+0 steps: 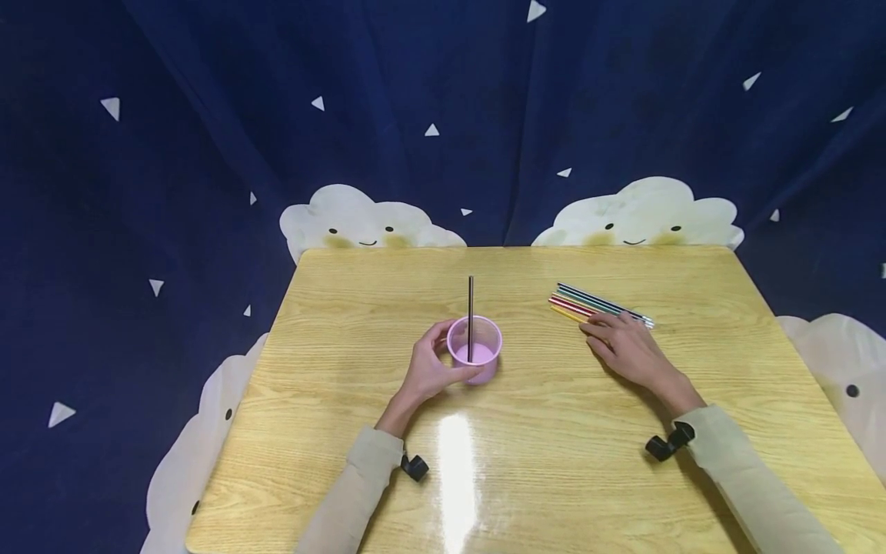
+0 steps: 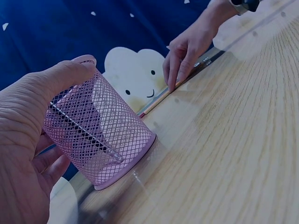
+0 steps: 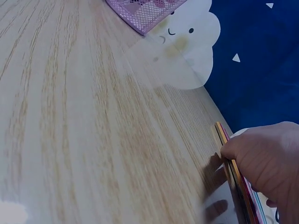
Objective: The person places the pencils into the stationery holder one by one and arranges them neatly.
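My left hand (image 1: 429,372) grips a pink mesh pen cup (image 2: 100,135) around its side, with the thumb near the rim. One dark pencil (image 1: 471,308) stands in the cup, rising well above the rim. Over on the right side of the table, my right hand (image 1: 626,348) reaches down to a row of coloured pencils (image 1: 573,295). Its fingertips come together on a yellow pencil (image 1: 567,314) at the near side of the row. The hand covers part of the pencils in the head view.
Both hands are over a light wooden table (image 1: 526,462) with a bright reflection toward its front. Behind it hangs a dark blue curtain (image 1: 471,169) printed with white triangles and smiling clouds. A small black device (image 1: 661,448) is strapped to the right wrist.
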`<state>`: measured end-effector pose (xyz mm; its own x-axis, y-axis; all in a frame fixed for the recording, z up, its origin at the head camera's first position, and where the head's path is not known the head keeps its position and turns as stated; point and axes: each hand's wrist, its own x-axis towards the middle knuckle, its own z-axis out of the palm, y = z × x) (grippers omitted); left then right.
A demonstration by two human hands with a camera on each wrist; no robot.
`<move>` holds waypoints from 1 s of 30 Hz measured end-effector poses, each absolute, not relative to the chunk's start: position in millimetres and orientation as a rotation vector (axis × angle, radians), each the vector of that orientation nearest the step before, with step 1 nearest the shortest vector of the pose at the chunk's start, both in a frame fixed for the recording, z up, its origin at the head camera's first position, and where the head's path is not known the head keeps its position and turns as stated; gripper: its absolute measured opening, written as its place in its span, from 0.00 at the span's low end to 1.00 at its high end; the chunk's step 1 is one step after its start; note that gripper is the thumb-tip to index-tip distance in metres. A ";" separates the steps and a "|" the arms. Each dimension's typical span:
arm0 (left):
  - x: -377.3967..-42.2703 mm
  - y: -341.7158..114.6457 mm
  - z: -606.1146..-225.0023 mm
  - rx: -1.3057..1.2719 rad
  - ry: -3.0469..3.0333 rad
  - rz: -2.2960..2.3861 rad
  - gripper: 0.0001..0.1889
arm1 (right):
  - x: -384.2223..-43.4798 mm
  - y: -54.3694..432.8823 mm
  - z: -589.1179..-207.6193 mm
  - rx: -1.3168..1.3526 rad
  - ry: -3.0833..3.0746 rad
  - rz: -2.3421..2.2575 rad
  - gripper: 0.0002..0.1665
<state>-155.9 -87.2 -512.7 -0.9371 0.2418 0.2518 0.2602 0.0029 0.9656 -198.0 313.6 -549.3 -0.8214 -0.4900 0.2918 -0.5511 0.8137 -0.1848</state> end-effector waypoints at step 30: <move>-168.1 -89.6 -545.3 -0.524 -2.282 -2.048 0.45 | -202.2 321.8 -551.3 0.982 -2.755 0.283 0.25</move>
